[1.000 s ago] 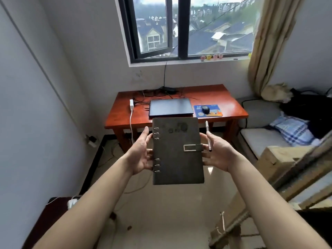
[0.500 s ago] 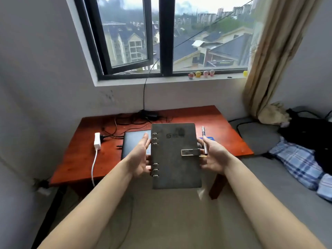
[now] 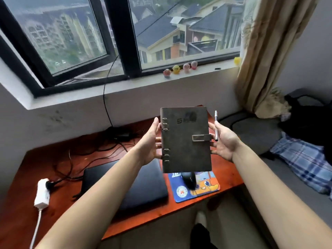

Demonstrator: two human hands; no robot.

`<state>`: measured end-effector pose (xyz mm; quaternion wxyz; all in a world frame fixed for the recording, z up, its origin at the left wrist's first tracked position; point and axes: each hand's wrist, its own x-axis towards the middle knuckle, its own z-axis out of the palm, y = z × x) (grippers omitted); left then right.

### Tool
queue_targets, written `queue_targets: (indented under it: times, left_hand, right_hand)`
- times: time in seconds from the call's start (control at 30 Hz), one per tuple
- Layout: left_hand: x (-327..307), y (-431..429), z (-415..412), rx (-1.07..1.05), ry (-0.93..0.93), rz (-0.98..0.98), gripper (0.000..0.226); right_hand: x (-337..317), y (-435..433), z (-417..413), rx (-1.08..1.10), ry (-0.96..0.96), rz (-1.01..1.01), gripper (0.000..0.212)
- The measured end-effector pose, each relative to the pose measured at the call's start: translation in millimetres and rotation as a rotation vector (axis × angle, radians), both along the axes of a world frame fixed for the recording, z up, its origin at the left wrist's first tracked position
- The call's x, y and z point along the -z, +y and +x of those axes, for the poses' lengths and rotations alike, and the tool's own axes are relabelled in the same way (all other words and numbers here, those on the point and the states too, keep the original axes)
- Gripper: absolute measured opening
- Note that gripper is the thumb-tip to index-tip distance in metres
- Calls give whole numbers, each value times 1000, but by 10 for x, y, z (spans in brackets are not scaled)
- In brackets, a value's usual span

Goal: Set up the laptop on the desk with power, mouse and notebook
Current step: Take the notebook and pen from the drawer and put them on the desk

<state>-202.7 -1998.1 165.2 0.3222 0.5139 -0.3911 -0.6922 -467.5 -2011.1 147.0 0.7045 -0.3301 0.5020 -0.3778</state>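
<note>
Below a dark-framed window, a red-brown desk (image 3: 36,164) is seen with a closed black laptop (image 3: 149,184), a black mouse (image 3: 188,179) on a blue cartoon mouse pad (image 3: 206,187), a white power strip (image 3: 42,192) and tangled black cables (image 3: 86,151). Above the desk's right half a grey ring-bound notebook (image 3: 186,141) is held upright, closed by a metal-clasped strap. Its ringed edge is gripped by the left hand (image 3: 150,142), fingers tucked behind. The clasp edge is supported by the right hand (image 3: 222,141), where a silver pen (image 3: 216,125) is pinched beside the thumb. The mouse's far end is hidden by the notebook.
</note>
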Motion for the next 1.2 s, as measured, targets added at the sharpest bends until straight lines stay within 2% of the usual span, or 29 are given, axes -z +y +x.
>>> queue_targets:
  times: [0.17, 0.3, 0.43, 0.67, 0.8, 0.97, 1.07, 1.13, 1.2]
  left_hand:
    - [130, -1131, -434, -134, 20, 62, 41]
    - [230, -1817, -631, -233, 1, 76, 45]
    - [535, -2229, -798, -314, -31, 151, 39]
    - [1346, -2499, -1111, -354, -63, 403, 45]
    - [1668, -2577, -1342, -345, -49, 527, 49]
    - [1793, -2669, -1477, -320, -64, 544, 54]
    - [1808, -2733, -1517, -302, -52, 575, 57]
    - [1849, -2728, -1537, -290, -51, 579, 57]
    - [1880, -2694, -1537, -278, -34, 564, 56]
  right_hand:
    - [215, -1281, -313, -23, 11, 44, 50]
    - [299, -2129, -450, -74, 0, 76, 51]
    - [584, -2654, -479, -65, 44, 120, 48]
    - [1326, -2831, -660, -33, 190, 348, 50]
    - [1602, -2846, -801, 6, 293, 407, 48]
    - [1744, -2923, -910, 6, 326, 445, 46]
    - [1784, -2953, -890, 49, 381, 410, 34]
    - [1861, -2935, -894, 74, 443, 378, 40]
    - [1911, -2893, -910, 68, 438, 378, 33]
